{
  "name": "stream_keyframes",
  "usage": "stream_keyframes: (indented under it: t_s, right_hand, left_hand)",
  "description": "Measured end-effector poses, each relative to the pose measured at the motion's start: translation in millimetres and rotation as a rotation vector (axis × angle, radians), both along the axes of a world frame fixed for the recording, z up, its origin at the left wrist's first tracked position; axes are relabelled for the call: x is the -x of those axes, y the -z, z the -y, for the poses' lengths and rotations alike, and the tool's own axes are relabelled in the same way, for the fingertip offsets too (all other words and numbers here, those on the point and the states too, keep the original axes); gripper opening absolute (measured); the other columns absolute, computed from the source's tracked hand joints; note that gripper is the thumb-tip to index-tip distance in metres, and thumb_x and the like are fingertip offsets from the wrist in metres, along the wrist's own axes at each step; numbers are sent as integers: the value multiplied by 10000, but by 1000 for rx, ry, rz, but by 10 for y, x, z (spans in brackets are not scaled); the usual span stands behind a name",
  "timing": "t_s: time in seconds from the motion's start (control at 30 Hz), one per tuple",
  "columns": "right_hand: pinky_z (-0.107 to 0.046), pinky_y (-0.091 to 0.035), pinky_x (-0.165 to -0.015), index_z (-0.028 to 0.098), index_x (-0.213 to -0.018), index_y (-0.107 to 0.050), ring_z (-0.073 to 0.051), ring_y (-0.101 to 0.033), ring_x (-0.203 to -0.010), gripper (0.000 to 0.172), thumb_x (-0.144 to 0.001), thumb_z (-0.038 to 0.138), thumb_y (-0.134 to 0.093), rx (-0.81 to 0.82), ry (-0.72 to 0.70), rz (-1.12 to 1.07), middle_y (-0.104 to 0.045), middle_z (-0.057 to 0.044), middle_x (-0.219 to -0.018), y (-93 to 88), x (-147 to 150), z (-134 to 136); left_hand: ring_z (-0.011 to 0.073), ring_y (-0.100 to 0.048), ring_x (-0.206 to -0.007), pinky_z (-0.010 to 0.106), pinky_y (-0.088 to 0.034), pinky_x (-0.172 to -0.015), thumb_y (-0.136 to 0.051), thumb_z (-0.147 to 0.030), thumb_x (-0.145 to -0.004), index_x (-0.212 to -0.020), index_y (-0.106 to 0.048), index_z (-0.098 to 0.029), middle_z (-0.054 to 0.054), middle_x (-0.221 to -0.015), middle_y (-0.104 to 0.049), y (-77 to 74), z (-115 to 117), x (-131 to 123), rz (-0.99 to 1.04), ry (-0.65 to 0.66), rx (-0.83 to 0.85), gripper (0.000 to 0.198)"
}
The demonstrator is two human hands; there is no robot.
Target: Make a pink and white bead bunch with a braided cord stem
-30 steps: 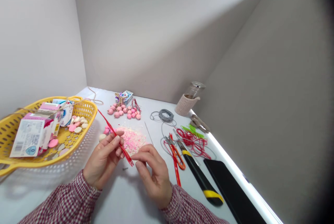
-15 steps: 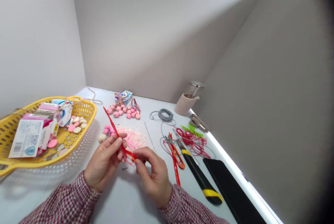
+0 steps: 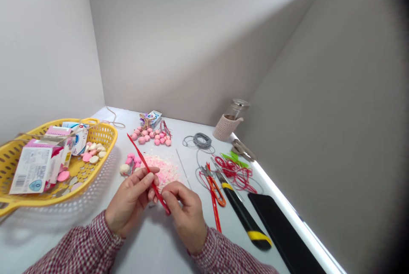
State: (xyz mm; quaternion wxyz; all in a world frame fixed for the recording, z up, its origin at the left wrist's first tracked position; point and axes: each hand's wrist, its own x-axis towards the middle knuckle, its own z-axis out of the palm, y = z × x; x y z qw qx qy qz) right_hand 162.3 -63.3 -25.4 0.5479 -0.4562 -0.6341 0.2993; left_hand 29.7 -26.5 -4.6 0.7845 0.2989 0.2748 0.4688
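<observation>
A narrow red ribbon (image 3: 138, 151) runs slanting from upper left to lower right through both hands. My left hand (image 3: 136, 195) pinches it near its middle between thumb and fingers. Closed near its lower end is my right hand (image 3: 185, 212), with thumb and forefinger on the ribbon. Pink and white shavings (image 3: 166, 169) lie just behind the hands. Left of them sit pink balls (image 3: 131, 160) and a cream ball (image 3: 124, 169). Farther back are bunches of pink balls (image 3: 146, 133).
A yellow basket (image 3: 110, 137) with boxes and discs stands at left. To the right lie orange snips (image 3: 217, 191), a black-yellow knife (image 3: 241, 212), tangled red cord (image 3: 238, 174), grey cord (image 3: 202, 140) and a black slab (image 3: 281, 231). A glass jar (image 3: 231, 118) stands behind.
The ribbon's lower part, looped and loose before, now lies straight and narrow between my hands. My right hand has shifted slightly left and down.
</observation>
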Motion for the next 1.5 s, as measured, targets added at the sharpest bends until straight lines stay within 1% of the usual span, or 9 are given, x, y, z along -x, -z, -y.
stream_keyframes:
  t_s: [0.07, 0.37, 0.6, 0.77, 0.97, 1.2, 1.3, 1.4, 1.5]
  right_hand:
    - [-254, -412, -546, 173, -640, -533, -108, -481, -550, 242, -867, 232, -471, -27, -13, 42, -527, 6, -590, -21, 2, -3]
    - [-242, -421, -525, 172, -789, -636, -111, -500, -566, 149, -843, 218, -505, -11, -18, 47, -574, -18, -686, -55, 10, -3]
    - [-228, -422, -484, 170, -834, -571, -95, -481, -499, 79, -818, 243, -544, 92, -4, -51, -604, -3, -668, 33, 30, -18]
    - [-220, -418, -465, 172, -809, -552, -93, -475, -488, 101, -827, 271, -536, 114, 4, -76, -595, 1, -641, 57, 38, -20]
    - [-218, -418, -471, 164, -811, -585, -84, -472, -482, 221, -885, 299, -427, 91, -38, -99, -546, -4, -668, -6, 6, -9]
    - [-210, -380, -438, 172, -800, -614, -65, -441, -444, 202, -869, 285, -461, 32, 0, -116, -542, -6, -717, 11, -28, -45]
    - [-208, -368, -432, 172, -773, -626, -62, -410, -439, 184, -843, 288, -502, 23, 39, -106, -567, -11, -722, 1, -43, -63]
    - [-204, -346, -421, 162, -753, -622, -62, -380, -424, 210, -837, 317, -508, 117, 46, -161, -542, 9, -626, -18, -52, -73]
    - [-194, -313, -388, 158, -779, -604, -69, -377, -405, 244, -829, 376, -507, 248, 18, -267, -501, 34, -519, -31, -42, -75]
  left_hand:
    - [36, -454, -475, 178, -422, -491, -721, -283, -665, -891, -639, -145, -20, -681, -569, -18, 7, -6, -10, -4, 2, 277]
    - [38, -475, -485, 175, -434, -511, -717, -270, -673, -905, -626, -144, -28, -677, -562, 9, -9, 9, -11, -56, -9, 279]
    - [36, -472, -478, 176, -445, -508, -721, -263, -670, -892, -620, -137, -30, -671, -558, -1, -14, 1, -4, -67, 2, 274]
    - [35, -476, -478, 175, -445, -516, -731, -257, -652, -885, -620, -134, -26, -665, -571, 6, -6, -2, -16, -72, 20, 285]
    - [38, -464, -459, 178, -426, -485, -730, -295, -648, -872, -609, -142, -33, -651, -568, 11, -14, -13, -89, -76, 0, 297]
    - [39, -431, -423, 181, -376, -443, -719, -375, -643, -851, -607, -135, -25, -635, -573, 36, -7, -25, -189, -23, -50, 336]
    - [38, -408, -395, 168, -361, -407, -704, -417, -648, -765, -592, -133, -34, -565, -549, 54, -5, -35, -270, 37, -85, 327]
    - [50, -362, -338, 158, -330, -334, -641, -475, -693, -690, -551, -148, -65, -428, -448, 71, 8, -43, -338, 141, -105, 339]
    - [44, -362, -307, 143, -284, -281, -621, -490, -705, -678, -520, -159, -45, -463, -498, 71, 28, -47, -324, 214, -77, 347]
